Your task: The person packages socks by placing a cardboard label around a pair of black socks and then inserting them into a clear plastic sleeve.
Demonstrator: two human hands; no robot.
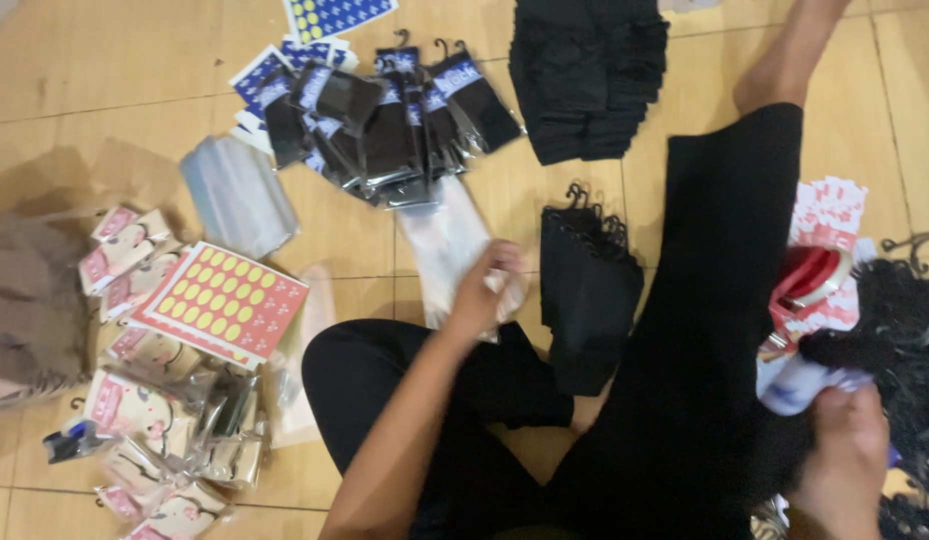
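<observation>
I sit on a tan tiled floor with my legs in black trousers. My left hand (487, 290) reaches forward and grips the near end of a clear plastic sleeve (439, 240) lying on the floor. My right hand (844, 450) is low at the right and holds a dark sock with a white and blue paper label (799, 385). Just right of the left hand lies a flat stack of black socks with hooks (587, 290).
A fan of packaged black socks (384, 120) lies ahead, a pile of black fabric (584, 75) behind it. Pink packaged socks (144, 400), a red sheet of yellow stickers (224, 300) and a pale plastic bundle (234, 195) are at left. Red-white cards (824, 220) and black hooks (909, 330) at right.
</observation>
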